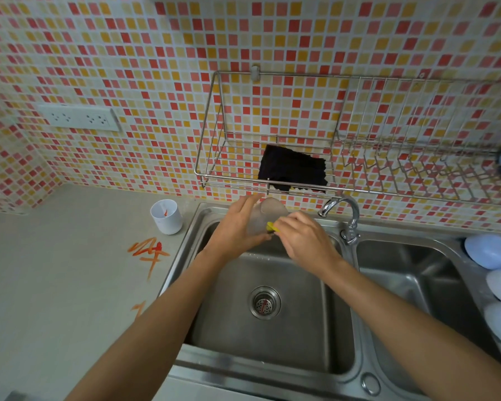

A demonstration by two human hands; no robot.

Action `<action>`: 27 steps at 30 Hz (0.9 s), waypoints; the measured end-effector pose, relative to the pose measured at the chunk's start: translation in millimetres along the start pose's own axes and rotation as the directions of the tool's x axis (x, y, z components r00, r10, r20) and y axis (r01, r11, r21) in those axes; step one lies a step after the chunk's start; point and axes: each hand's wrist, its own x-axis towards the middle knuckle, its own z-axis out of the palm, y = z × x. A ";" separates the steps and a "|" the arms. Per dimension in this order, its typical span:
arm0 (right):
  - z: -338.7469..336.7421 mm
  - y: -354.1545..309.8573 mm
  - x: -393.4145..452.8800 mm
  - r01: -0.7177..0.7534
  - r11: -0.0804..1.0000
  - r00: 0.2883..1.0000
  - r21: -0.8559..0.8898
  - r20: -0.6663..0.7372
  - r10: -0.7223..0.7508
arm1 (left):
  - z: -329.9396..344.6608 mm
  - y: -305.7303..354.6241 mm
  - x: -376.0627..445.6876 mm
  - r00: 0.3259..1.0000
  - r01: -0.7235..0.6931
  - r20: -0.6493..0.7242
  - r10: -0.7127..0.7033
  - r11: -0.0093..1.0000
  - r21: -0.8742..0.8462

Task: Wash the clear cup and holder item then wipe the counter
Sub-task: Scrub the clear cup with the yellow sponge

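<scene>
Scrubbing goes best if the left hand (237, 227) gripping the clear cup (265, 217) at frame centre turns it while the right hand (304, 238) pinches the yellow sponge (272, 227) against it.

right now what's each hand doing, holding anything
Left hand: closed around the clear cup, over the sink.
Right hand: closed on a yellow sponge, pressed against the cup.

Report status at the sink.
Left hand holds clear cup over sink. Right hand scrubs it with sponge. Nothing in the way.
</scene>
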 end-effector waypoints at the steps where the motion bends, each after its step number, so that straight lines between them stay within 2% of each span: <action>1: 0.1 0.1 1.1 -0.020 1.000 1.000 0.006 -0.002 0.020 | 1.4 0.9 -1.6 1.000 -0.001 -0.025 0.002 1.000 0.017; 7: 3.3 -16.5 2.8 -0.083 0.993 0.995 0.082 -0.041 0.086 | 11.8 8.0 -4.7 0.985 0.037 -0.173 -0.024 0.997 0.072; 12: 6.4 -13.1 -5.0 -0.007 0.993 0.999 0.114 -0.041 0.012 | 2.2 -1.1 1.0 0.992 -0.022 -0.120 0.027 0.999 0.041; 15: 8.5 -4.5 -13.2 0.054 0.998 0.997 0.035 0.052 -0.056 | -2.2 -2.5 0.2 0.993 -0.102 -0.053 0.107 0.991 0.082; 18: 2.6 6.7 -7.7 0.185 0.976 0.969 -0.116 0.186 -0.161 | -0.2 2.2 -4.7 0.992 -0.123 0.016 0.122 0.987 0.106; 20: -5.1 14.8 -0.1 0.231 0.951 0.964 -0.205 0.180 -0.195 | 0.1 6.0 -4.2 0.993 -0.113 0.041 0.110 0.990 0.081; 24: -7.5 12.3 2.2 0.101 0.971 0.995 -0.217 0.050 -0.092 | -8.9 12.5 11.0 0.994 -0.105 0.042 0.103 0.994 0.033; 27: 3.8 -4.0 -6.9 -0.058 0.998 0.997 0.009 0.060 0.058 | -12.5 8.5 14.3 0.992 -0.096 0.081 0.093 0.995 0.030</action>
